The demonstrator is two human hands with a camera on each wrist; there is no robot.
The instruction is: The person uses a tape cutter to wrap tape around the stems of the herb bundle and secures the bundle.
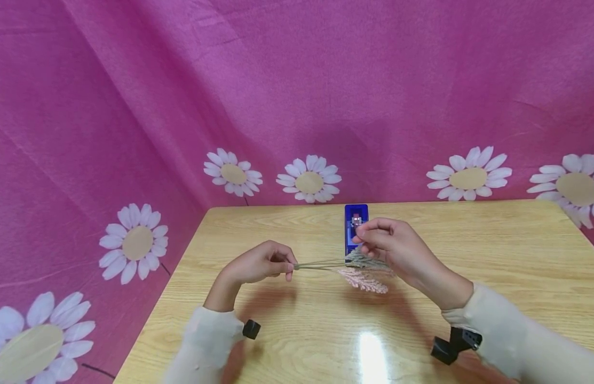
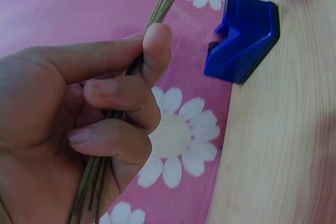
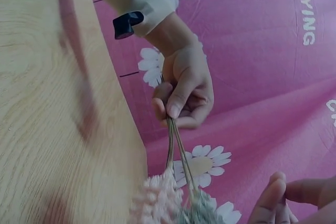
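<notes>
My left hand (image 1: 265, 262) grips a small bunch of thin green stems (image 2: 137, 66) between thumb and fingers. The stems run to the right in the head view, ending in a fluffy pink flower head (image 1: 364, 280) and a grey-green one (image 3: 199, 211). My right hand (image 1: 397, 248) is above the flower heads, thumb and fingertips brought together in front of a blue tape dispenser (image 1: 349, 229). Whether anything thin, such as clear tape, lies between those fingertips cannot be made out. The dispenser stands on the table, partly hidden by the right hand.
A light wooden table (image 1: 493, 256) lies under both hands, with a bright reflection near its front. Pink cloth (image 1: 397, 96) printed with white daisies hangs behind the table and along its left side. A black wrist device (image 1: 456, 344) sits at the right sleeve.
</notes>
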